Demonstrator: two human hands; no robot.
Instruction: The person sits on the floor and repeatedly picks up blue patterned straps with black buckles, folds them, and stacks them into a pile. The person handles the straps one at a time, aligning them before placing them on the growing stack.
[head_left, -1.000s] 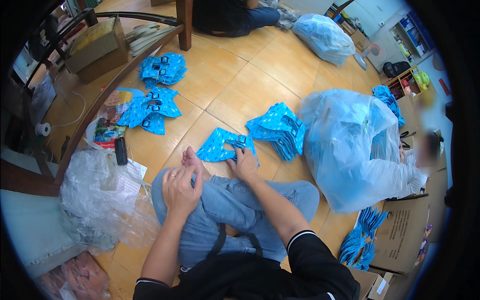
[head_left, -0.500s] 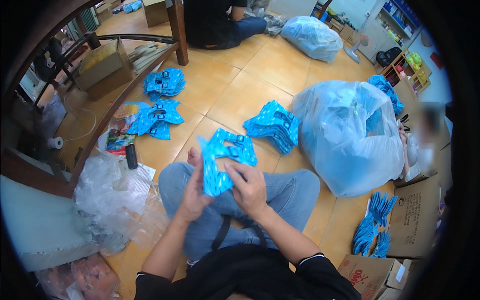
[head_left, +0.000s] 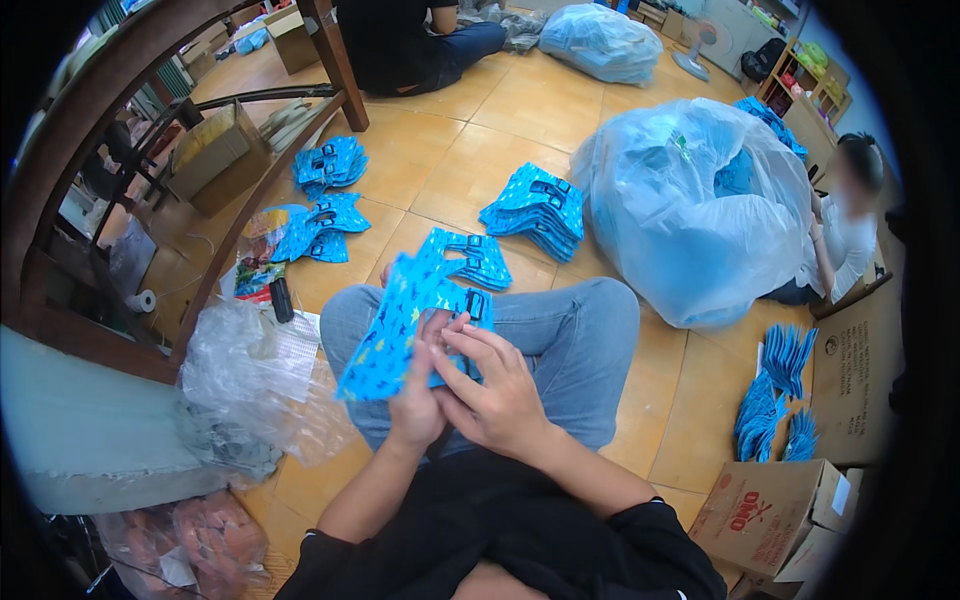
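Above my lap, a blue patterned fabric piece (head_left: 390, 330) with a black buckle is tilted to the left. My left hand (head_left: 415, 400) is closed around its lower part, the thumb hidden. Against it lies my right hand (head_left: 497, 395), its bent fingertips meeting the left fingers at the piece's inner edge; what exactly they pinch is partly covered. Just beyond, more pieces of the same blue fabric (head_left: 470, 262) lie by my crossed legs. A fanned stack of them (head_left: 535, 212) with black buckles rests on the floor farther off.
Two further blue stacks (head_left: 330, 165) lie at the left beside a wooden frame (head_left: 250, 205). A large translucent bag (head_left: 690, 230) of blue pieces stands at right, a seated person (head_left: 845, 235) behind it. Cardboard boxes (head_left: 765, 515) and blue bundles (head_left: 785, 360) sit lower right; crumpled plastic (head_left: 240, 360) lies left.
The held piece has swung down to the left and turned, now showing a broad patterned face. My right hand has come in against my left. The whole view has shifted slightly.
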